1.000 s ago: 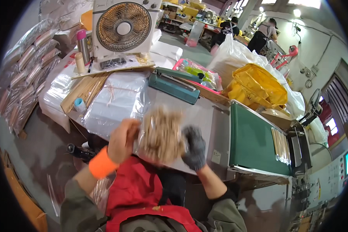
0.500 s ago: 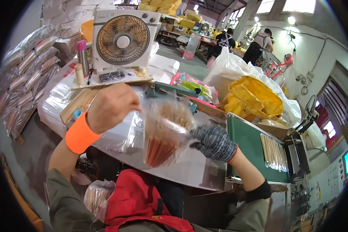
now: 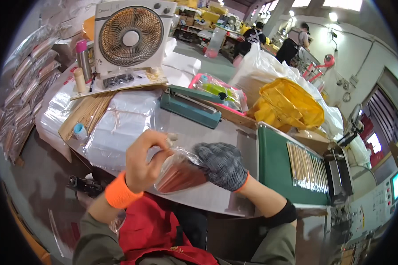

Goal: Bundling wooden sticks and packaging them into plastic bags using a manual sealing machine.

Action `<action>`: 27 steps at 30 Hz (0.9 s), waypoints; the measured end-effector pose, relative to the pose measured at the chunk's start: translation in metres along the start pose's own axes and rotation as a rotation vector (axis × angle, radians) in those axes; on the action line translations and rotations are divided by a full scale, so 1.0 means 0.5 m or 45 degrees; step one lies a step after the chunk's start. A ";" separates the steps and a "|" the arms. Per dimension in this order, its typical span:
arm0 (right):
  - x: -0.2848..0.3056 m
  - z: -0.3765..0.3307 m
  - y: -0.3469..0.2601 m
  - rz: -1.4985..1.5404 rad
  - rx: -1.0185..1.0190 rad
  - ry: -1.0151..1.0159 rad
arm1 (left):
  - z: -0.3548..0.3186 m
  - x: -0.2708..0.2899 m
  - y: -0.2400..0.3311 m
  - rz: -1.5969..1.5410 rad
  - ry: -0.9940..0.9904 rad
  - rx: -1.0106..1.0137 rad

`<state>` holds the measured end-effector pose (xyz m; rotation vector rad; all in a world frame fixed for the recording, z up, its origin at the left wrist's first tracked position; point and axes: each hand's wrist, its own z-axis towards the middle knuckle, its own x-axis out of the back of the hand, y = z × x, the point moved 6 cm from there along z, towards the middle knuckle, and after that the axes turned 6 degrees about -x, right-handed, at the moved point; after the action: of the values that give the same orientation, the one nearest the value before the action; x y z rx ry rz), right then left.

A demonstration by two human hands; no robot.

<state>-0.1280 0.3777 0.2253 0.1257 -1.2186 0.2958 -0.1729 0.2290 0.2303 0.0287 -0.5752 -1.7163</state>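
My L grip [image 3: 148, 159], bare, w/ an orange wristband [image 3: 121, 192] below it, is curled at the upper L edge of a clear bag [image 3: 181, 176]; thumb & forefinger nearly meet there, but whether film is caught btwn them I cannot tell. My R grip [image 3: 222, 163], in a grey knit glove, is closed over the bag's upper R part, w/ film bunched at the fingertips. The bag, tilted, lies btwn my two grips above the near part of the grey surface [image 3: 243, 145]; contact w/ the surface is unclear. Its contents are reddish-brown & slender, partly obscured by glare. Beyond the bag, on the surface: a teal bar-shaped sealer [image 3: 190, 110], set obliquely, w/ a pink tray [image 3: 194, 82] just behind. To the L: a stack of clear plastic sheets [image 3: 119, 117], tied w/ string; next to it, flat wooden strips [image 3: 86, 115] & a small blue roll [image 3: 79, 131]. At the back L: a box fan [image 3: 131, 38], w/ a pink-capped flask [image 3: 83, 59] beside it. To the R: a green belt [image 3: 274, 172] bearing a row of wrapped sticks [image 3: 307, 170], nr. its far R end; a yellow bag [image 3: 292, 104] sits behind. My red apron [image 3: 150, 225] shows below.
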 end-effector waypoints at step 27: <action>-0.286 0.225 0.587 0.152 -0.678 0.352 | -0.134 -0.343 -0.698 -1.061 -0.243 1.825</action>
<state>-0.3597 0.6071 0.1115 -0.4374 -0.9946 0.0798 -0.4298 0.4031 -0.0135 1.2655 -2.0279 -1.6793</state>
